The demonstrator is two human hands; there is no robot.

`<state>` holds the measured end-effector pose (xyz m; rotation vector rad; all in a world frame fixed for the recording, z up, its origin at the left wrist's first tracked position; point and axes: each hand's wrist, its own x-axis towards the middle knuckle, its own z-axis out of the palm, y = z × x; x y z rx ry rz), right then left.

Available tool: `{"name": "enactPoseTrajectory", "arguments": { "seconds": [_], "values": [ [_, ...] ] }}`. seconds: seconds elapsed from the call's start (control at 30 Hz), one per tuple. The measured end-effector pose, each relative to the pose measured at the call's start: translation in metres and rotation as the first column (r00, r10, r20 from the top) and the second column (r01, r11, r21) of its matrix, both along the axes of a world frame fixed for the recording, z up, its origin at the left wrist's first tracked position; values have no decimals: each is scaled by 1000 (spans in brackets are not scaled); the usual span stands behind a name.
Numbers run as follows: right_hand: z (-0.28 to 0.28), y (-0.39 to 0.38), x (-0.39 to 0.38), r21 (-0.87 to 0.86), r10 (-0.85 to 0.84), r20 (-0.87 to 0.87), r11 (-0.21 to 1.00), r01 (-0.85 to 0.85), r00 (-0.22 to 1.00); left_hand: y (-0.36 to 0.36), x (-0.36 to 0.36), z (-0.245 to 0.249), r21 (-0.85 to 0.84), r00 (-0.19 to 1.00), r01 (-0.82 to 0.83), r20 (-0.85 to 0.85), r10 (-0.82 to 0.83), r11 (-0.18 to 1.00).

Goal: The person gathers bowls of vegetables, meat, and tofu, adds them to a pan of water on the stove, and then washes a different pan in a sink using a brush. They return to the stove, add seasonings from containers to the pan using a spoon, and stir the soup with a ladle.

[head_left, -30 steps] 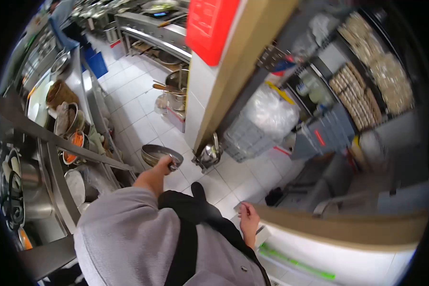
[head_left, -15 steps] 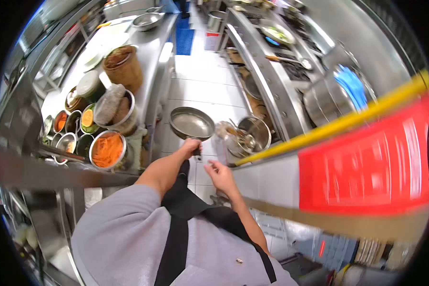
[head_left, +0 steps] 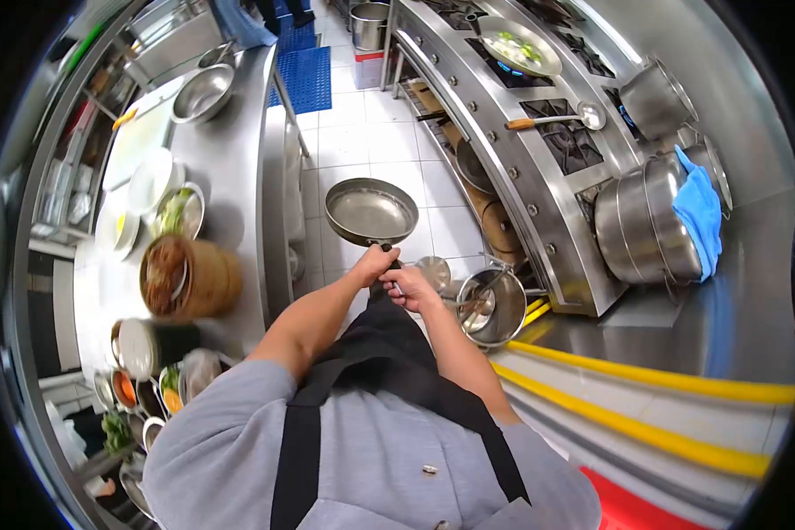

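A dark-rimmed frying pan [head_left: 371,212] is held out in front of me, its metal inside bare. My left hand [head_left: 376,265] is wrapped round the handle close to the pan. Just below it, my right hand [head_left: 406,288] is closed at the handle's end, its fingers curled; the part they grip is mostly hidden. To the right of that hand stands a steel pot [head_left: 496,309] with utensils leaning in it.
On the right, the stove [head_left: 539,190] carries a pan of green and white food [head_left: 519,51], a ladle [head_left: 565,118] and a large pot [head_left: 649,225] with a blue cloth. At left, a steel counter [head_left: 238,159] holds bowls and a wooden bucket [head_left: 212,281].
My view and body have moved forward along the aisle, past the red panel. The right hand, earlier apart with fingers loose, has come to the pan's handle beside the left.
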<state>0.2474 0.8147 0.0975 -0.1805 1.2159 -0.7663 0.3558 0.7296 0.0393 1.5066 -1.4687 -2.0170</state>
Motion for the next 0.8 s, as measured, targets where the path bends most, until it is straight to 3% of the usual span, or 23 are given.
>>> {"name": "enactPoseTrajectory", "arguments": {
  "seconds": [0.07, 0.13, 0.2, 0.33, 0.4, 0.47, 0.63, 0.73, 0.8],
  "values": [
    [-18, -46, -7, -13, -29, -4, 999, 29, 1000, -60, -3, -2, -54, 957, 273, 113, -266, 960],
    [-34, -101, -19, -22, -147, 38, 989, 147, 988, -115, 1, 0, -5, 965, 258, -38, -258, 966],
    [-55, -157, -37, -2, -223, 78, 975, 224, 972, -168, 16, 18, 3, 971, 240, 3, -240, 971],
    [-82, -276, -74, -1, -339, 43, 941, 339, 940, -281, 79, -14, 41, 924, 272, 268, -273, 961],
    [-93, -333, -92, 6, -410, -25, 912, 411, 912, -320, 110, -26, 82, 914, 245, 314, -258, 966],
    [-111, -385, -110, -2, -487, -42, 873, 487, 872, -342, 120, -2, 152, 966, 122, 208, -152, 981],
    [-181, -511, -151, -78, -693, -210, 715, 694, 690, -434, 113, 25, 199, 971, 132, 170, -166, 971],
    [-219, -576, -180, -83, -799, -239, 584, 808, 552, -514, 105, 14, 252, 953, 246, 115, -282, 936],
    [-244, -616, -204, -84, -884, -183, 449, 889, 430, -572, 78, 35, 223, 867, 404, 214, -449, 887]
  ]
}}
